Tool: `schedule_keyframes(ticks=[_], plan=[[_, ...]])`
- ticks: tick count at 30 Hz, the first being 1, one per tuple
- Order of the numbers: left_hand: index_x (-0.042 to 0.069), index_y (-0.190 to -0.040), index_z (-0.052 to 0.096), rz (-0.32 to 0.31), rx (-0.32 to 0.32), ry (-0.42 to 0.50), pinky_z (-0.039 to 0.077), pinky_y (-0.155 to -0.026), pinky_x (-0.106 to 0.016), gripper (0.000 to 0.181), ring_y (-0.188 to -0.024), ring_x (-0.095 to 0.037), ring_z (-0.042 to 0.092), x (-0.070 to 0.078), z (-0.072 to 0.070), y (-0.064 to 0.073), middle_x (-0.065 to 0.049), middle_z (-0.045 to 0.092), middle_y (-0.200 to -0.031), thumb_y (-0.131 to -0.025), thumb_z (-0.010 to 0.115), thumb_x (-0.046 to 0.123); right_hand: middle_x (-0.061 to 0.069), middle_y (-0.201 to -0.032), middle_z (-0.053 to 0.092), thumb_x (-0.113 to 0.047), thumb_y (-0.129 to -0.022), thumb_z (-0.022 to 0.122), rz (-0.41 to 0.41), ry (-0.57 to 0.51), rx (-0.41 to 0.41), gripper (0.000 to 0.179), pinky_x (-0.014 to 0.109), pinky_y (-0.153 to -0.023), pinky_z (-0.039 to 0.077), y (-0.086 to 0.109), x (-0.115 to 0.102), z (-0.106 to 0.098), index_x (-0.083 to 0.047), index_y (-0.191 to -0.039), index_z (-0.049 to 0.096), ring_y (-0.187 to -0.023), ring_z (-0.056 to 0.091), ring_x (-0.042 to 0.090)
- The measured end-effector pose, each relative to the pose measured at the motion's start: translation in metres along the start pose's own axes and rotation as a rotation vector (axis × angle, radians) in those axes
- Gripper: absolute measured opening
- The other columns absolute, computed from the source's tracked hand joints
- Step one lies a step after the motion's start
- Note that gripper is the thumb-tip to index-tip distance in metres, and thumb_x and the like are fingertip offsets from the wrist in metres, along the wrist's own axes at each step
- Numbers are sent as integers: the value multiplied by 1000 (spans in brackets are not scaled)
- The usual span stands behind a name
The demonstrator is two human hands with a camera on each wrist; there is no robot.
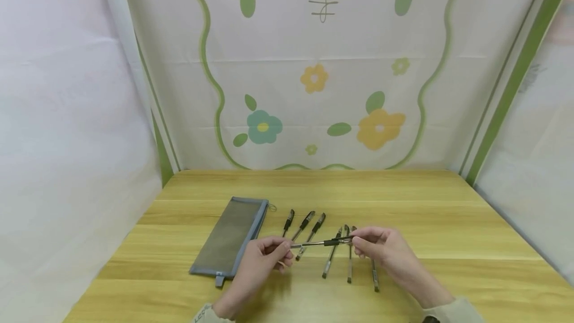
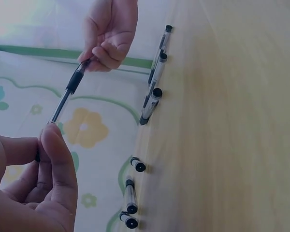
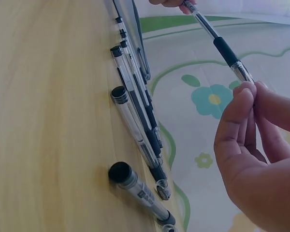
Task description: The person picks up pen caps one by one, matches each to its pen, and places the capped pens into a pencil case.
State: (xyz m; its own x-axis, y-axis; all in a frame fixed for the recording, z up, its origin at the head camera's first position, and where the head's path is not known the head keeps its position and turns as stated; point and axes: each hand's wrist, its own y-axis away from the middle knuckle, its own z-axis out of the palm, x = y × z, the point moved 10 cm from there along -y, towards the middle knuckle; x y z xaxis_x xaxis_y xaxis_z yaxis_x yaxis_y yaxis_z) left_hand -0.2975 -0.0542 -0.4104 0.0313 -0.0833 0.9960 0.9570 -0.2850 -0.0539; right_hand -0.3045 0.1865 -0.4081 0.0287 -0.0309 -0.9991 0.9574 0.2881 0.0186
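A clear-barrelled gel pen [image 1: 314, 243] with a black rubber grip is held level above the table, stretched between both hands. My left hand [image 1: 264, 260] pinches its rear end between thumb and fingers. At the front end, my right hand [image 1: 385, 253] pinches the tip or cap, which the fingertips largely hide. The same pen [image 3: 225, 51] slants across the right wrist view, its black grip nearer the right hand. Below lie more pens of this kind: three to the left, one being a pen [image 1: 316, 231] with a black cap, and three to the right, including a pen [image 1: 332, 258].
A grey-blue mesh pencil pouch [image 1: 224, 238] with a zip lies flat on the left of the wooden table [image 1: 430, 213], beside the left hand. A white cloth [image 1: 314, 113] printed with flowers hangs behind the table's far edge. White sheets flank both sides.
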Motion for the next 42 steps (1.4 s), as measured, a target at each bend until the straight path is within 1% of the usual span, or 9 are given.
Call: schedule_keyframes(ticks=[3, 7, 9, 13, 18, 22, 27, 37, 42], plan=[[-2, -96, 64, -8, 6, -19, 52, -57, -31, 24, -70, -23, 62, 0, -1, 2, -25, 61, -85, -84, 63, 19, 22, -92, 58, -15, -79, 67, 7, 30, 0, 37, 40, -72, 48, 1, 2, -1, 7, -107, 57, -74, 57, 20], [-2, -96, 64, -11, -5, -23, 52, -57, -32, 25, -70, -24, 62, 1, 1, 3, -22, 63, -83, -84, 63, 20, 19, -91, 58, -15, -79, 67, 12, 28, 3, 37, 38, -71, 49, 3, 2, -1, 7, -107, 57, -73, 56, 19], [-3, -97, 64, -2, -9, -22, 52, -58, -33, 25, -69, -23, 62, 2, 2, 3, -23, 62, -83, -84, 62, 19, 20, -91, 58, -15, -79, 67, 12, 28, 2, 37, 38, -71, 49, 3, 2, -1, 7, -107, 57, -73, 56, 19], [-3, -96, 64, 15, 4, -10, 52, -60, -33, 24, -68, -21, 61, 3, -1, 4, -26, 61, -84, -84, 62, 18, 26, -94, 56, -15, -78, 68, -4, 41, -15, 36, 39, -72, 49, 4, -1, 4, 5, -106, 58, -75, 57, 20], [-3, -96, 64, 17, 18, 0, 52, -62, -33, 24, -69, -20, 61, 4, -5, 4, -26, 61, -84, -83, 63, 17, 31, -95, 53, -13, -78, 67, -31, 51, -33, 34, 37, -70, 50, 4, -5, 9, 6, -105, 58, -74, 57, 20], [-4, -96, 64, 5, 25, 17, 52, -62, -30, 25, -70, -20, 61, 4, -7, 4, -26, 61, -84, -83, 64, 17, 30, -93, 54, -12, -79, 67, -38, 48, -42, 33, 35, -68, 50, 4, -6, 11, 8, -104, 58, -72, 57, 19], [-5, -97, 64, 1, 14, 39, 52, -61, -28, 25, -70, -20, 60, 5, -7, 3, -23, 62, -83, -84, 62, 15, 28, -92, 56, -12, -79, 67, -39, 36, -50, 33, 33, -67, 50, 4, -7, 13, 9, -103, 57, -71, 57, 18], [-6, -95, 65, 15, 24, 21, 52, -61, -28, 25, -68, -20, 61, 6, -6, 3, -24, 62, -81, -82, 64, 16, 23, -90, 57, -13, -79, 67, -41, 37, -37, 36, 34, -68, 50, 5, -8, 12, 10, -104, 56, -72, 56, 19], [-6, -95, 65, 11, 31, 23, 52, -60, -28, 24, -66, -20, 62, 4, -6, 2, -25, 62, -81, -82, 64, 14, 29, -91, 55, -13, -78, 68, -39, 44, -15, 37, 34, -67, 50, 3, -6, 11, 11, -103, 56, -71, 56, 20]])
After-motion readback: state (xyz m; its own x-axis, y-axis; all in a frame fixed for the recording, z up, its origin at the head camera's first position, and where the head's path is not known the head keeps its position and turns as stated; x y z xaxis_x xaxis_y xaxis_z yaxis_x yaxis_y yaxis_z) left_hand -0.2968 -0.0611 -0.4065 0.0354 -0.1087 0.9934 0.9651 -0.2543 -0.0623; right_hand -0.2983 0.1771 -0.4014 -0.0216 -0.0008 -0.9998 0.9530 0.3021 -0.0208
